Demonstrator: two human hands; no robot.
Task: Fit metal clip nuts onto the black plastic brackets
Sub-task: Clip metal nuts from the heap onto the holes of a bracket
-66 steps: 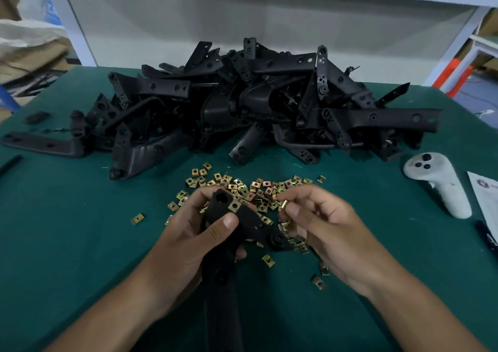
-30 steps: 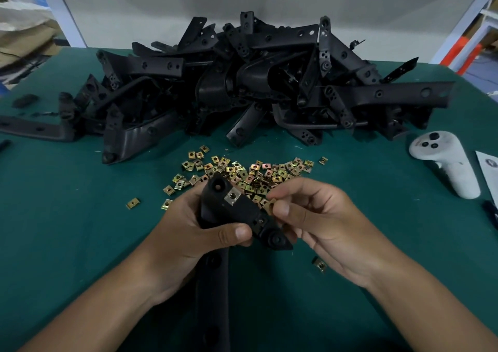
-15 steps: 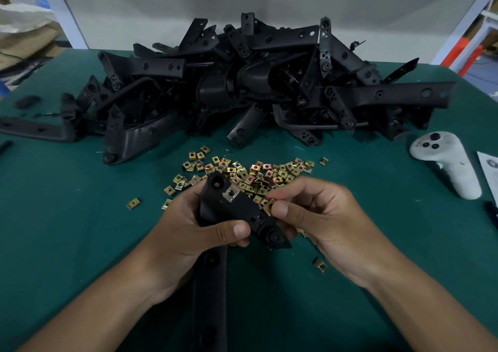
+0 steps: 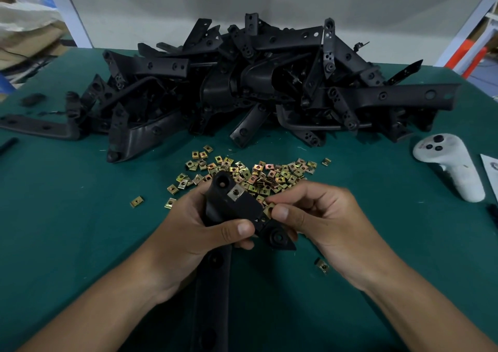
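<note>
Your left hand grips the long black plastic bracket around its upper end, thumb curled across the front face. Your right hand pinches a small brass-coloured metal clip nut between thumb and forefinger, with the remaining fingers curled underneath.

The bracket's long axis runs from near your body away toward the far pile, and its head angles off to your right. One silver-toned clip nut already sits on the upper edge of the head. The pinched nut touches the right-hand edge of the head, just above the round boss at the lower tip. Whether its slot has started onto the edge cannot be told.

The mounting edge faces your right hand, so that hand is the nearer one for the push; the likely direction is leftward, across the bracket's long axis, against the left hand's hold.

Loose gold clip nuts lie on the green table covering just beyond your hands, with the heap of black brackets behind them.
</note>
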